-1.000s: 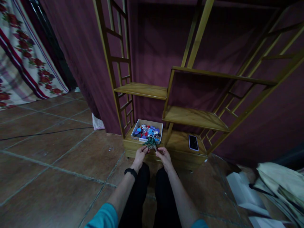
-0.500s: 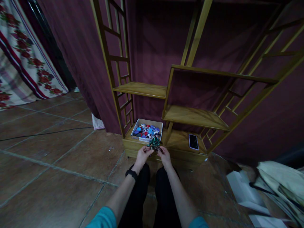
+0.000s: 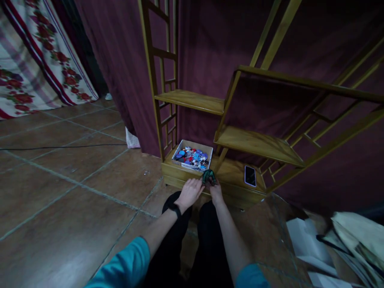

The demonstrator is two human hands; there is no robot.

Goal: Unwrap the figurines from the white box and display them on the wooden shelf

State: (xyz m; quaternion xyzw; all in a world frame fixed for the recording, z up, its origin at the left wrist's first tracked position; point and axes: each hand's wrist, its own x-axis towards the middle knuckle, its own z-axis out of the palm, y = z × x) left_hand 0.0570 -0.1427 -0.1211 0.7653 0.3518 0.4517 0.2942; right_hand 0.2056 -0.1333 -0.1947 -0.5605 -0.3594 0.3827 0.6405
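Note:
A small, dark green, shiny bunched thing (image 3: 209,176) is between my hands, just in front of the low shelf; its kind I cannot make out. My left hand (image 3: 191,193) is closed, its fingertips at the left side of the green thing. On the other side my right hand (image 3: 216,193) grips it, with some fingers hidden behind it. Just beyond sits an open white cardboard box (image 3: 196,145), filled with a heap of small blue, red, purple, black and white pieces (image 3: 195,157).
The box stands on the bottom board of a wooden shelf unit (image 3: 229,174). A phone (image 3: 250,176) lies on that board to the right. White boxes (image 3: 309,242) and a pale cloth bag (image 3: 357,232) are on the floor at right. A cable (image 3: 75,146) crosses the tiles.
My view has shifted, so the shelf sits differently in it. Both hands have moved right in view with the green thing, which is now more bunched and turned; my left hand shows more of its back.

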